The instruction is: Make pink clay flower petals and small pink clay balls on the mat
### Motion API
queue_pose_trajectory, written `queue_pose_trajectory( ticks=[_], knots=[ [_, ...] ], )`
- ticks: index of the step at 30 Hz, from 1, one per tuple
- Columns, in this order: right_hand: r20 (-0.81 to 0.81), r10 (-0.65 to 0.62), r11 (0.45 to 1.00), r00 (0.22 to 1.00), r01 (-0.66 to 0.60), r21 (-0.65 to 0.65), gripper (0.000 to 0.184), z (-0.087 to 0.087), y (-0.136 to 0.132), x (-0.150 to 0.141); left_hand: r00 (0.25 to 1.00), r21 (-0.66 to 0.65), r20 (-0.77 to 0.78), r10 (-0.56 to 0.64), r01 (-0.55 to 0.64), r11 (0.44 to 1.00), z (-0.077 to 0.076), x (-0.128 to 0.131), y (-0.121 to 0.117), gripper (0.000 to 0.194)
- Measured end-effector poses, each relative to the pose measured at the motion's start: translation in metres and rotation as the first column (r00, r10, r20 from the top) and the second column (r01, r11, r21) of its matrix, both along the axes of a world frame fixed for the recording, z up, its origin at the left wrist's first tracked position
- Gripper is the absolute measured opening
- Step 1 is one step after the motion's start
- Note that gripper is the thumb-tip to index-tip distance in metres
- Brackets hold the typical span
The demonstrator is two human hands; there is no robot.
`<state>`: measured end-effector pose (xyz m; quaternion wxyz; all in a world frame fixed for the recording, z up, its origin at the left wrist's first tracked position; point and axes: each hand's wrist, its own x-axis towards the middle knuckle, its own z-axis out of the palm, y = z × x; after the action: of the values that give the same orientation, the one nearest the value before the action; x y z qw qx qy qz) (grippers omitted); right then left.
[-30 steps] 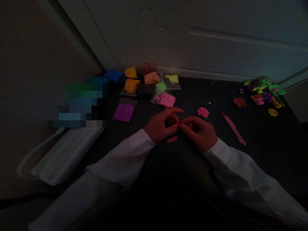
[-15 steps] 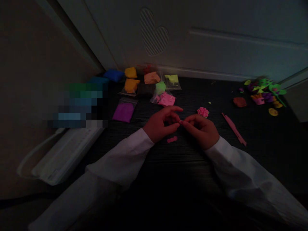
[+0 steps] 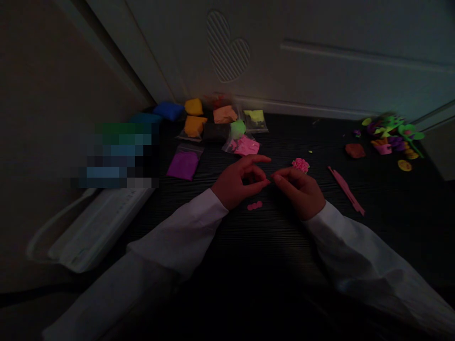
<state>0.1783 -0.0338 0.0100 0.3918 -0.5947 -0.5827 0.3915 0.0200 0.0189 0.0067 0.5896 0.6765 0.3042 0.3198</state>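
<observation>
My left hand [image 3: 241,182] pinches thumb and forefinger on a small piece of pink clay [image 3: 268,182], barely visible in the dim light; another finger stretches out above. Just to its right, my right hand [image 3: 300,192] is closed in a pinch, and what its fingertips hold, if anything, is too small to make out. A narrow gap parts the two sets of fingertips. Below them on the dark table lies a row of flat, overlapping pink clay discs [image 3: 255,205]. Behind my right hand sits a pink ruffled clay flower [image 3: 300,165].
Pink modelling tools [image 3: 346,190] lie to the right. Bags of coloured clay, among them a purple one [image 3: 185,163] and a pink one [image 3: 246,146], line the back left. A white power strip [image 3: 95,227] stands left. Colourful clay flowers [image 3: 394,135] and a reddish-brown lump [image 3: 354,150] lie far right.
Both hands have shifted slightly right. My fingertips met around a tiny pink piece half a second ago; now they are slightly apart. The things on the table have stayed put.
</observation>
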Motion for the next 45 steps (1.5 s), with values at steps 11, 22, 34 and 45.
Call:
queue_pose_trajectory(
  ticks=[11, 22, 34, 45],
  knots=[
    [0.103, 0.021, 1.0, 0.994, -0.023, 0.018, 0.02, -0.002, -0.0001, -0.0013, 0.999, 0.032, -0.037, -0.007, 0.008, 0.999, -0.0006, -0.0006, 0.0007, 0.048],
    [0.032, 0.007, 1.0, 0.999, -0.007, 0.005, 0.018, -0.003, -0.0007, -0.0014, 0.999, -0.051, 0.029, 0.028, -0.026, 0.998, 0.0002, -0.0005, 0.0016, 0.046],
    [0.089, -0.002, 1.0, 0.996, -0.001, 0.024, 0.018, -0.0018, -0.0015, -0.0022, 1.0, -0.02, -0.008, 0.022, -0.022, 1.0, 0.0012, -0.0002, 0.0013, 0.045],
    [0.151, 0.013, 0.998, 0.989, -0.021, 0.057, 0.016, 0.0007, -0.0045, -0.0028, 0.999, -0.032, 0.0, 0.034, -0.034, 0.999, 0.0011, 0.0004, 0.0013, 0.044]
  ],
)
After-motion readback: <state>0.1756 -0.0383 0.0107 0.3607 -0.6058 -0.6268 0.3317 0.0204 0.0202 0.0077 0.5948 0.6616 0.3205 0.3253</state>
